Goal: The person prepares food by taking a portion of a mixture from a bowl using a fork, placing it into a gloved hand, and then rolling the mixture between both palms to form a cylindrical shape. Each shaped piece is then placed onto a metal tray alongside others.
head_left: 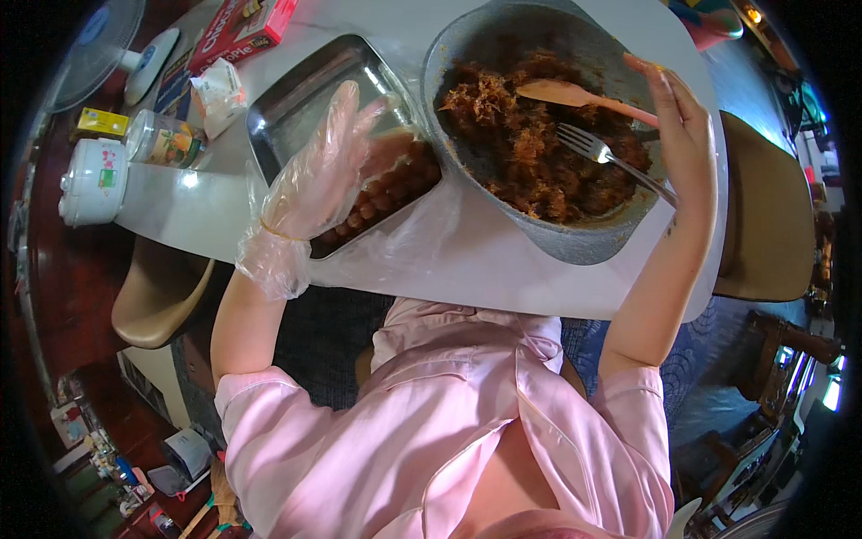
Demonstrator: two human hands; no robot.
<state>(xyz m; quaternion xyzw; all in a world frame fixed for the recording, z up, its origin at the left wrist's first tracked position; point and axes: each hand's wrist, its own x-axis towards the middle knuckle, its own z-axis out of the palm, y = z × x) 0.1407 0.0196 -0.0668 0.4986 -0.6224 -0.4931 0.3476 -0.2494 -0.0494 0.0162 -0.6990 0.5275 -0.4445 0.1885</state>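
Brown, fibrous shredded mass [530, 166], moist-looking, heaped in a grey speckled pot [566, 241], upper right of centre in frame. Pot sits on the white counter [516, 280]. Wooden spatula [558, 93] and metal fork [585, 142] lie in it, handles toward its right side.

Handling, judged by eye: mass soft, light by the pinch, probably sticky and apt to string. Best taken from the loosened clump toward the pot's upper left, with the fingertips. Pot likely the heavy item; steady it at the rim or at the lug on its lower edge.

Left of the pot, upper centre-left of frame: metal tray [310, 103], with rounded brown balls [382, 208] grouped in its lower right part. Balls presumably soft and easily dented; lift lightly by the sides.

Left hand [325, 171], in a clear plastic glove: fingers extended, unclosed, no object visible in them. Position: over the tray, balls just below and to the right, shredded mass well apart to the right. Glove film may slip or cling.

Right hand [684, 130], bare: fingers slightly bent at the pot's right rim, beside the spatula handle, mass to their left. Cannot tell whether they grip rim or handle.
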